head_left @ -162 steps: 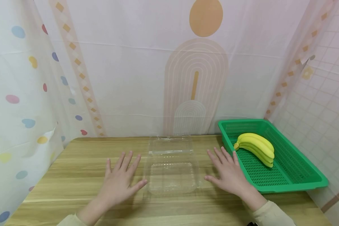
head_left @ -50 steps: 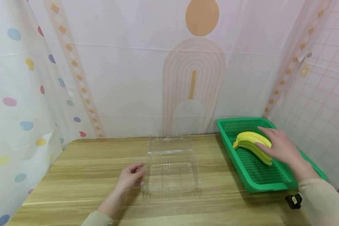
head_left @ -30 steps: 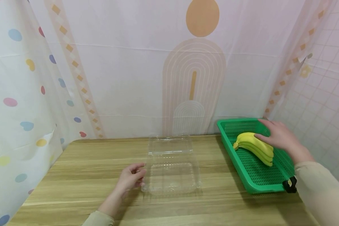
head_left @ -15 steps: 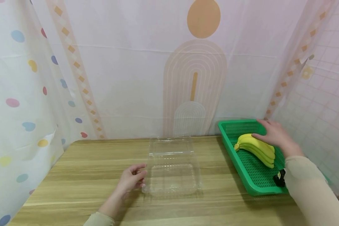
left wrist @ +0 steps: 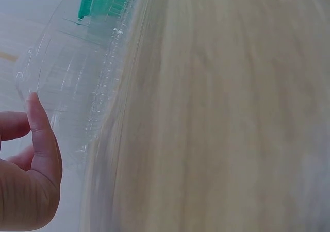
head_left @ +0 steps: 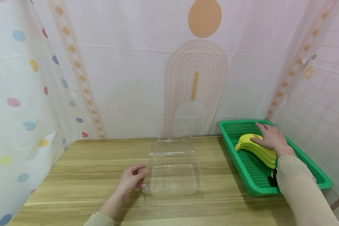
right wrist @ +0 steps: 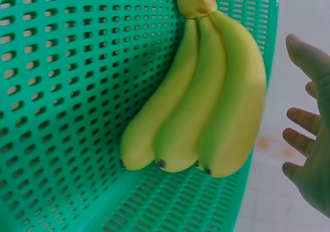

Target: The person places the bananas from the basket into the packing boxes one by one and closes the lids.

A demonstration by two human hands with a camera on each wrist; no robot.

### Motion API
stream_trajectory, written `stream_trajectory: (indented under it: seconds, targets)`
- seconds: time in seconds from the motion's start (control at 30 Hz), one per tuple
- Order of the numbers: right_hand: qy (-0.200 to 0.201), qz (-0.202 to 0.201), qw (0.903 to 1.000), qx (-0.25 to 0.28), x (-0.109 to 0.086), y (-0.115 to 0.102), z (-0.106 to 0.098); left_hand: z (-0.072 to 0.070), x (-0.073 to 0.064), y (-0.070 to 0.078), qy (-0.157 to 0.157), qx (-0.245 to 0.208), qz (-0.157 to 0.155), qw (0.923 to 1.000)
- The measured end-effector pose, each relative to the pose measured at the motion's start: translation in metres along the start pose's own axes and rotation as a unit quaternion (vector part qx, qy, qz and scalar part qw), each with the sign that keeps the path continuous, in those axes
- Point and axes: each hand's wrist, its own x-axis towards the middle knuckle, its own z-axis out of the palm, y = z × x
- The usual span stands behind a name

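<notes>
A clear plastic clamshell box point(head_left: 173, 179) lies opened out on the table, its lid half towards the wall. My left hand point(head_left: 131, 178) is at its left edge, fingers bent, thumb and fingertips pinching the rim. In the left wrist view the thumb tip overlaps the clear plastic wall point(left wrist: 72, 82). A bunch of yellow bananas point(head_left: 257, 147) lies inside a green perforated basket point(head_left: 244, 175) on the right. Over the bunch hovers my right hand point(head_left: 269, 137), thumb and fingers spread. The right wrist view shows that hand point(right wrist: 312, 123) holding nothing, beside the bananas point(right wrist: 206, 98).
All of this stands on a wood-grain table point(head_left: 82, 175). A patterned cloth point(head_left: 130, 78) hangs along the back, and spotted and grid-patterned cloths close off the sides. A black wrist device point(head_left: 273, 178) sits under the right sleeve point(head_left: 296, 179).
Both hands were spread beside the box at first. The left has since gone to its edge and stayed there; the right has reached over the basket and lately shifted slightly left.
</notes>
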Motion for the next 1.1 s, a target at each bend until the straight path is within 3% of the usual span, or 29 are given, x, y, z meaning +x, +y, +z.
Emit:
stream_trajectory:
  seconds: [0.27,0.9,1.1]
  targets:
    - [-0.008,0.002,1.0,-0.006,0.001,-0.002,0.007,0.0,0.001,-0.001,0.0,-0.006,0.001,1.0]
    - [-0.096,0.053,0.9908,0.079,-0.002,-0.002,0.022,-0.002,-0.001,0.0,-0.013,-0.005,0.002,0.9999]
    - [-0.097,0.054,0.9899,0.087,-0.003,0.0,0.022,-0.002,-0.001,0.0,-0.013,-0.004,0.003,0.9999]
